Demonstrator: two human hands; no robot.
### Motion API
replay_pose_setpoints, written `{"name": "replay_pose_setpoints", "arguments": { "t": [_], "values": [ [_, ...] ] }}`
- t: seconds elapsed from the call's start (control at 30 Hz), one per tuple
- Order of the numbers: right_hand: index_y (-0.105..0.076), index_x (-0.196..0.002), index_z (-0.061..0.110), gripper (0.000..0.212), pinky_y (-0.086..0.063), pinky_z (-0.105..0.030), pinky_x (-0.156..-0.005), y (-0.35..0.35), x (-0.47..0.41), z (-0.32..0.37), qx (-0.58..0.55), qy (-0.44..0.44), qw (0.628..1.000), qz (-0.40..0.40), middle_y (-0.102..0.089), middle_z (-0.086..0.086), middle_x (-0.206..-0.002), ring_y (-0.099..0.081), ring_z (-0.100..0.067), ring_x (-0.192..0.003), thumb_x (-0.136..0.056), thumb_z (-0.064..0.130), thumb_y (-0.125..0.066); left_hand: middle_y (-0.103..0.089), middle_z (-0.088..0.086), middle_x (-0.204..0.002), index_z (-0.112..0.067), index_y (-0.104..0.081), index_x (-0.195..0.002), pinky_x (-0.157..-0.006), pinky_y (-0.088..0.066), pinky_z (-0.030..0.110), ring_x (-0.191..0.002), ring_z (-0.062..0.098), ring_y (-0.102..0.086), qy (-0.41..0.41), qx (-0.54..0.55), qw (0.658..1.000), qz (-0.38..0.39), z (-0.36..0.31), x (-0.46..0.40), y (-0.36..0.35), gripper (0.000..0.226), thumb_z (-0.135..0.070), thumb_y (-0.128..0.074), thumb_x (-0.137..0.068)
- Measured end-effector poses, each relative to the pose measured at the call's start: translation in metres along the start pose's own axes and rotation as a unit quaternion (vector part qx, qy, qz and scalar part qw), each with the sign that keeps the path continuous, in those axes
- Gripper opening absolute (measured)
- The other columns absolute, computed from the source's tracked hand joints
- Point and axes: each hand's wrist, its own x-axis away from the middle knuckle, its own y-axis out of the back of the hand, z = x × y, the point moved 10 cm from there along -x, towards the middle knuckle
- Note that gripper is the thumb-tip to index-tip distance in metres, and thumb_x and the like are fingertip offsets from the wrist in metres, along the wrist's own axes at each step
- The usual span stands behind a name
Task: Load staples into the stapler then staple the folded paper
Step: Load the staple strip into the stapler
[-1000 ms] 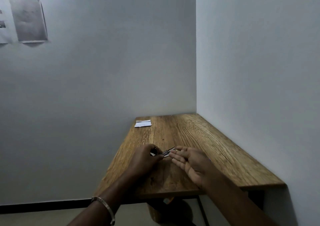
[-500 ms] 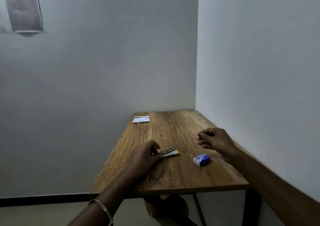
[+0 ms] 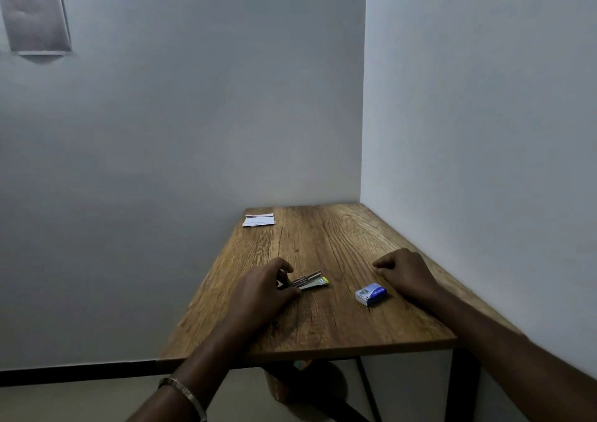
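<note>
Left hand point(image 3: 263, 287) grips stapler point(image 3: 310, 282) on table point(image 3: 323, 331), top hinged up. Right hand point(image 3: 403, 273) loosely fisted, empty, beside staple box point(image 3: 371, 293). Paper point(image 3: 258, 220) at far left corner.

Dim, flat light; wide-angle edge distortion

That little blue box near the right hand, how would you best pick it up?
Probably from above, pinching the two long sides of the staple box. It lies flat on the table, turned at a slant, with bare wood all round it. The right hand rests closest, just beyond it, and holds nothing visible.
</note>
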Motion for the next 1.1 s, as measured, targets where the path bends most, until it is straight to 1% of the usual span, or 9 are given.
{"name": "replay_pose_setpoints", "arguments": {
  "t": [0.27, 0.5, 0.57, 0.7, 0.8, 0.87, 0.93, 1.0, 1.1],
  "values": [
    [-0.074, -0.114, 0.013, 0.025, -0.046, -0.022, -0.085, -0.002, -0.001, -0.005, 0.001, -0.001, 1.0, 0.003, -0.074, -0.005, -0.118, -0.067, -0.017, -0.108, -0.089, 0.012, -0.07, -0.071, -0.011, -0.108, -0.029, -0.059, -0.12, -0.083, -0.054, 0.029, -0.095, 0.003, -0.059, 0.006, 0.0, 1.0, 0.001, -0.003, 0.002, 0.003, 0.043, -0.04, -0.076, -0.082],
    [-0.07, -0.121, 0.014, 0.031, -0.049, -0.025, -0.088, 0.0, 0.003, -0.005, -0.004, 0.001, 1.0, 0.0, -0.071, -0.006, -0.124, -0.065, -0.018, -0.111, -0.09, 0.013, -0.07, -0.071, -0.012, -0.109, -0.029, -0.058, -0.121, -0.085, -0.054, 0.032, -0.1, 0.006, -0.061, 0.015, -0.008, 1.0, 0.007, -0.004, 0.003, 0.005, 0.045, -0.043, -0.076, -0.082],
    [-0.068, -0.124, 0.014, 0.034, -0.049, -0.029, -0.092, 0.011, 0.006, -0.007, -0.047, -0.012, 0.998, -0.041, -0.068, -0.008, -0.129, -0.063, -0.021, -0.116, -0.091, 0.008, -0.068, -0.069, -0.013, -0.11, -0.03, -0.056, -0.124, -0.085, -0.054, 0.034, -0.101, 0.008, -0.061, 0.016, -0.008, 1.0, -0.002, -0.005, 0.004, 0.007, 0.052, -0.049, -0.076, -0.079],
    [-0.074, -0.113, 0.012, 0.024, -0.049, -0.021, -0.084, 0.042, 0.024, -0.005, -0.143, -0.004, 0.979, -0.146, -0.073, -0.007, -0.116, -0.067, -0.017, -0.103, -0.094, 0.003, -0.061, -0.063, -0.008, -0.104, -0.023, -0.055, -0.124, -0.078, -0.053, 0.034, -0.093, 0.011, -0.059, -0.013, 0.032, 0.989, -0.145, -0.015, 0.008, 0.038, 0.06, -0.048, -0.079, -0.076],
    [-0.074, -0.11, 0.027, 0.021, -0.05, -0.019, -0.078, 0.032, 0.044, 0.017, -0.161, 0.062, 0.983, -0.062, -0.07, 0.013, -0.11, -0.063, -0.004, -0.1, -0.094, 0.017, -0.066, -0.062, -0.007, -0.082, -0.019, -0.062, -0.096, -0.06, -0.05, 0.028, -0.072, 0.009, -0.057, -0.079, 0.045, 0.968, -0.234, -0.032, 0.019, 0.057, 0.027, -0.041, -0.072, -0.082],
    [-0.071, -0.117, 0.034, 0.026, -0.049, -0.023, -0.088, 0.009, 0.057, 0.033, -0.121, 0.108, 0.985, 0.055, -0.064, 0.021, -0.117, -0.058, 0.001, -0.107, -0.093, 0.026, -0.067, -0.062, -0.009, -0.076, -0.021, -0.064, -0.086, -0.057, -0.052, 0.029, -0.067, 0.006, -0.057, -0.116, 0.04, 0.973, -0.193, -0.044, 0.019, 0.049, 0.017, -0.036, -0.069, -0.087],
    [-0.069, -0.123, 0.032, 0.029, -0.043, -0.014, -0.09, -0.008, 0.065, 0.045, -0.06, 0.145, 0.98, 0.126, -0.066, 0.017, -0.121, -0.058, 0.005, -0.107, -0.094, 0.03, -0.066, -0.066, -0.011, -0.075, -0.021, -0.069, -0.086, -0.058, -0.054, 0.033, -0.065, 0.005, -0.059, -0.147, 0.03, 0.982, -0.117, -0.053, 0.017, 0.032, 0.017, -0.038, -0.066, -0.089],
    [-0.071, -0.12, 0.028, 0.026, -0.041, -0.006, -0.079, -0.014, 0.067, 0.055, -0.041, 0.166, 0.976, 0.136, -0.071, 0.013, -0.113, -0.061, 0.007, -0.097, -0.095, 0.03, -0.065, -0.069, -0.01, -0.077, -0.022, -0.073, -0.089, -0.058, -0.054, 0.032, -0.064, 0.005, -0.06, -0.161, 0.021, 0.985, -0.051, -0.058, 0.015, 0.017, 0.034, -0.053, -0.057, -0.088],
    [-0.074, -0.115, 0.026, 0.025, -0.042, -0.011, -0.075, -0.017, 0.067, 0.072, -0.036, 0.19, 0.975, 0.113, -0.071, 0.016, -0.108, -0.061, 0.007, -0.091, -0.091, 0.033, -0.069, -0.072, -0.01, -0.08, -0.027, -0.073, -0.094, -0.06, -0.053, 0.028, -0.067, 0.004, -0.063, -0.156, 0.015, 0.988, 0.008, -0.057, 0.013, 0.0, 0.036, -0.056, -0.053, -0.089]
  ]
}}
